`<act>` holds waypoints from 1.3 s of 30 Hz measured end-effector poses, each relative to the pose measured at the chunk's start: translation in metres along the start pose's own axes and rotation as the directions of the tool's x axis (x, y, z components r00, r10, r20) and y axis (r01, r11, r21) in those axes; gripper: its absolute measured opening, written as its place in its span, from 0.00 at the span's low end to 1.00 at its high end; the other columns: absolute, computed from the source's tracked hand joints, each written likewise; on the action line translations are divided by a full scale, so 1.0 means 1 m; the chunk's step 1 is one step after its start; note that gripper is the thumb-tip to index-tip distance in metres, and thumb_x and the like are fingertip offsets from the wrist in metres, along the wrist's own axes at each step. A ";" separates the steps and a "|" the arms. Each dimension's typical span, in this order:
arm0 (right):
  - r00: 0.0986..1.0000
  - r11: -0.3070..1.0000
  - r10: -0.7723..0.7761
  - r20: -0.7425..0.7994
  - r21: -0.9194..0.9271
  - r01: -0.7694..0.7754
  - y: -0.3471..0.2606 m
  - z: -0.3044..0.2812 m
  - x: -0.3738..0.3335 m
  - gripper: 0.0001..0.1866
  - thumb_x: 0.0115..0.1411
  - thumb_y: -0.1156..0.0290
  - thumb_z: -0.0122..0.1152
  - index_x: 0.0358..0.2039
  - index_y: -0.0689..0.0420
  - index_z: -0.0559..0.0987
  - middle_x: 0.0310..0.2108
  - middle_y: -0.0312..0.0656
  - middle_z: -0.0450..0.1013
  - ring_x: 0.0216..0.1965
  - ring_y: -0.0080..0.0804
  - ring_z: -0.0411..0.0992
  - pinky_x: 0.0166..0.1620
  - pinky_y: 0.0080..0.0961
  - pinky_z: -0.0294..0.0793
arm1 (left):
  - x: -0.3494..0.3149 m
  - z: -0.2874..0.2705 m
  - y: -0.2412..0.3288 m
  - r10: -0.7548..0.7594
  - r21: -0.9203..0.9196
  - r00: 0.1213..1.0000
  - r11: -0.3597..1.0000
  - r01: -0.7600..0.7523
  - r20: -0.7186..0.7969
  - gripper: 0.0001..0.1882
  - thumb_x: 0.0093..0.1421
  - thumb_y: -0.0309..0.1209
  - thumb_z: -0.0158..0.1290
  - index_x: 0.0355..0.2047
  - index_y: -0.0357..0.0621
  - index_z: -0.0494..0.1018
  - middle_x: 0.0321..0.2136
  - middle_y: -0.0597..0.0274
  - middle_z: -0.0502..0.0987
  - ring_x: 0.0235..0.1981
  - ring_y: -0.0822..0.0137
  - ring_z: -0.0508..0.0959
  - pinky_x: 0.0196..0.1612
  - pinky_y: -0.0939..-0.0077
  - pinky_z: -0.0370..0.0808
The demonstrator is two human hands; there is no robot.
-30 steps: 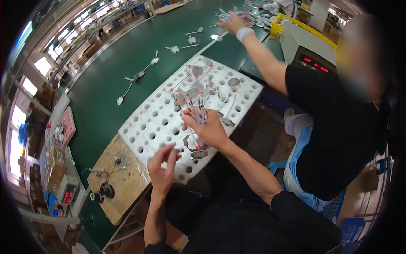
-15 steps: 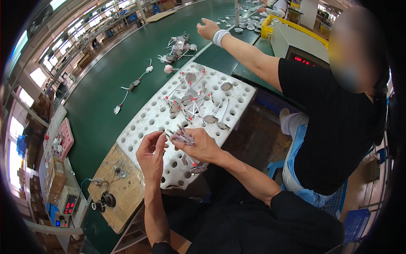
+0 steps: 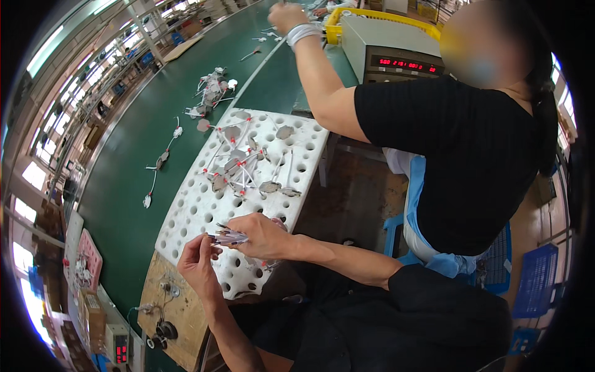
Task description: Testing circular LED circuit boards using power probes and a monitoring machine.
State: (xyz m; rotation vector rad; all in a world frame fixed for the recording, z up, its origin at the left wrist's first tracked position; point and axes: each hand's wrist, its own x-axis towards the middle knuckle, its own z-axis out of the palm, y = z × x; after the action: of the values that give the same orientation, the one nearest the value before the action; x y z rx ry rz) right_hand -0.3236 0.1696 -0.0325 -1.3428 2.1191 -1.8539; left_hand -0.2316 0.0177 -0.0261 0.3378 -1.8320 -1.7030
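Observation:
My right hand [image 3: 263, 235] is closed round a bundle of thin white wires [image 3: 230, 236] with dark tips, which stick out to the left. At those tips, my left hand [image 3: 199, 265] pinches with thumb and forefinger; the exact end between them is too small to make out. Under both hands lies a white foam board [image 3: 181, 216] full of round holes. Scattered on it are several flat grey discs [image 3: 235, 166] with white wires and red connectors. What the wires lead to inside my right palm is hidden.
A green belt [image 3: 127, 167] runs along the left, bearing a pile of wired discs [image 3: 214, 92]. Near left, a wooden board [image 3: 186, 328] carries black round parts [image 3: 166, 331]. A co-worker's black sleeve [image 3: 396, 115] is at right, beside a meter [image 3: 396, 37] and yellow basket [image 3: 334, 30].
The view has shifted, so the board sits further left. My left fingers now meet the wire tips, where before they were just apart. The co-worker's hand has closed and shifted.

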 end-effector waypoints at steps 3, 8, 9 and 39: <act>1.000 1.000 0.009 -0.008 -0.002 -0.009 0.003 -0.003 -0.003 0.09 0.48 0.77 0.55 0.30 0.63 0.78 0.27 0.52 0.75 0.31 0.51 0.74 0.36 0.40 0.72 | -0.002 0.001 -0.002 -0.023 -0.022 1.000 0.999 0.023 0.000 0.07 0.61 0.25 0.58 0.37 0.33 0.78 0.27 0.61 0.80 0.22 0.76 0.75 0.26 0.84 0.71; 1.000 1.000 0.004 -0.014 -0.004 -0.004 0.005 -0.008 -0.005 0.09 0.47 0.77 0.56 0.30 0.64 0.79 0.28 0.53 0.75 0.32 0.52 0.74 0.37 0.41 0.72 | -0.001 0.009 -0.003 -0.039 -0.061 0.999 0.997 0.041 0.023 0.07 0.62 0.27 0.57 0.35 0.34 0.76 0.26 0.62 0.78 0.21 0.76 0.74 0.26 0.84 0.69; 1.000 1.000 -0.020 -0.005 0.007 0.020 0.005 -0.009 -0.005 0.08 0.46 0.77 0.56 0.29 0.64 0.78 0.27 0.53 0.75 0.32 0.53 0.74 0.37 0.41 0.72 | 0.000 0.007 -0.004 -0.042 -0.065 0.998 0.997 0.045 0.044 0.07 0.62 0.27 0.57 0.35 0.34 0.76 0.26 0.62 0.78 0.21 0.76 0.74 0.26 0.84 0.69; 0.920 0.962 0.206 -0.333 0.239 -0.129 0.004 -0.010 0.010 0.09 0.50 0.75 0.64 0.31 0.65 0.76 0.26 0.52 0.73 0.28 0.47 0.73 0.34 0.36 0.70 | -0.093 0.038 -0.044 0.011 0.155 0.993 0.987 -0.030 0.121 0.26 0.62 0.23 0.50 0.61 0.37 0.61 0.36 0.58 0.75 0.37 0.69 0.74 0.37 0.77 0.70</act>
State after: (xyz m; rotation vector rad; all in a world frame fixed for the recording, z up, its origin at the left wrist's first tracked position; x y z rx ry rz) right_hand -0.3378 0.1713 -0.0278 -0.8007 2.0210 -2.3080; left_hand -0.1904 0.0949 -0.0915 0.2845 -2.0567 -1.5994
